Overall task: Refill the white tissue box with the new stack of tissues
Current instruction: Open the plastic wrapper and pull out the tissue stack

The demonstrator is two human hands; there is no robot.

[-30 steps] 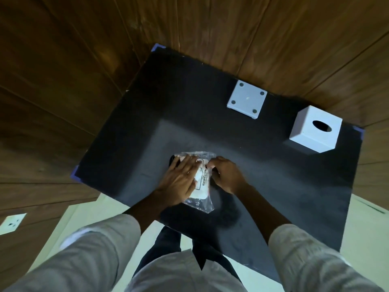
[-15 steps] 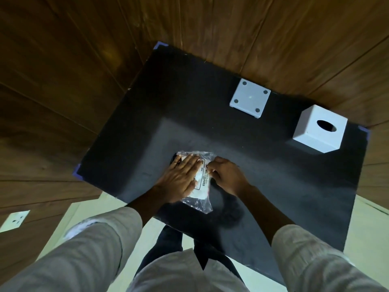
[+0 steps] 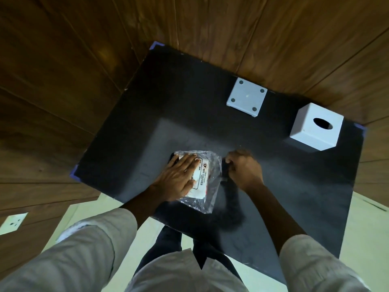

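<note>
The tissue pack (image 3: 203, 178), white tissues in clear plastic with a printed label, lies on the black mat near its front edge. My left hand (image 3: 179, 178) lies flat on the pack's left half and presses it down. My right hand (image 3: 244, 169) sits just right of the pack, with its fingers pinched at the wrapper's right edge, where the clear plastic is pulled out sideways. The white tissue box (image 3: 315, 127), with an oval hole in its top, stands at the mat's far right. Its flat white base plate (image 3: 247, 98), with a dot at each corner, lies apart at the back.
The black mat (image 3: 147, 123) covers a table set against brown wooden wall panels. Pale floor shows below the mat's front edge. A white wall socket (image 3: 13, 223) is at the lower left. My grey sleeves and dark trousers fill the bottom.
My right hand has moved to the right, off the pack's top, and the clear wrapper now spreads out wider on that side. My left hand stays pressed on the pack.
</note>
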